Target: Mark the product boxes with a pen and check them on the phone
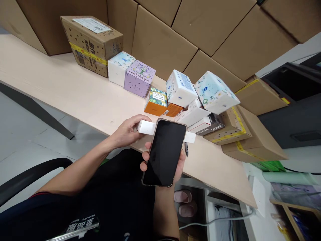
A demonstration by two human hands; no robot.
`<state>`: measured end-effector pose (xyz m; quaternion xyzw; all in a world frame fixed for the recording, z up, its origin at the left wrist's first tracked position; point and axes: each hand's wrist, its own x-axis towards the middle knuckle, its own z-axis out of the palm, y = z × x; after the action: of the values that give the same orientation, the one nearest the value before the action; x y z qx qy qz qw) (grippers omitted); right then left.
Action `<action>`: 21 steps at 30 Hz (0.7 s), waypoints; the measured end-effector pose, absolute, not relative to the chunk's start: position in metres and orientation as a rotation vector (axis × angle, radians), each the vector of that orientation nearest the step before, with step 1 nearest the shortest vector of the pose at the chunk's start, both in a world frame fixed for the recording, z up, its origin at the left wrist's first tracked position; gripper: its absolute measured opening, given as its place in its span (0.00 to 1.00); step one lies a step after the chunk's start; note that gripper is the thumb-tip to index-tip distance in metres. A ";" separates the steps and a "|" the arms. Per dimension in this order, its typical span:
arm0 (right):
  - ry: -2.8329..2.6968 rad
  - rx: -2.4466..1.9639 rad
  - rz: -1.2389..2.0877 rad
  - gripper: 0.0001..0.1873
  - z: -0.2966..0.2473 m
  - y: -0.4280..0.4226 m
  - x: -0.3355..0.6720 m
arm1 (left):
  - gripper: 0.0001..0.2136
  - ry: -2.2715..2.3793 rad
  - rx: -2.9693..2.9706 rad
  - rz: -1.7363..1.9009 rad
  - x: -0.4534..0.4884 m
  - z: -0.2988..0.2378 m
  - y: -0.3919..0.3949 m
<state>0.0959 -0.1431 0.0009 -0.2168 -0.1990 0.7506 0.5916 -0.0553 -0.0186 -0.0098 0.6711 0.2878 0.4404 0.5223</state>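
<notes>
My right hand (179,165) grips a black smartphone (164,152) with a dark screen, held upright over the front edge of the table. My left hand (127,132) is closed on the left end of a long white box (146,127) lying on the table; the phone covers the box's middle, and its right end (190,137) shows past the phone. A dark pen (186,149) lies on the table just right of the phone.
On the light wooden table (75,90) stand a taped cardboard box (91,43), a purple tea box (139,78), an orange box (155,101), several white patterned boxes (214,92) and taped cartons (248,134). Large cartons line the back. A chair arm (30,174) is at lower left.
</notes>
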 end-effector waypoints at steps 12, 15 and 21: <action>-0.476 -0.613 1.693 0.38 0.014 -0.143 0.094 | 0.19 0.694 1.615 1.058 -0.056 -0.014 -0.018; -0.476 -0.663 1.702 0.36 0.021 -0.143 0.094 | 0.19 0.703 1.622 1.053 -0.056 -0.013 -0.018; -0.484 -0.646 1.716 0.39 0.016 -0.147 0.102 | 0.17 0.713 1.692 1.055 -0.057 -0.011 -0.018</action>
<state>0.1022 -0.1466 0.0158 -0.2767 -0.2072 0.7350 0.5833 -0.0574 -0.0180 -0.0111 0.6966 0.2934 0.4343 0.4899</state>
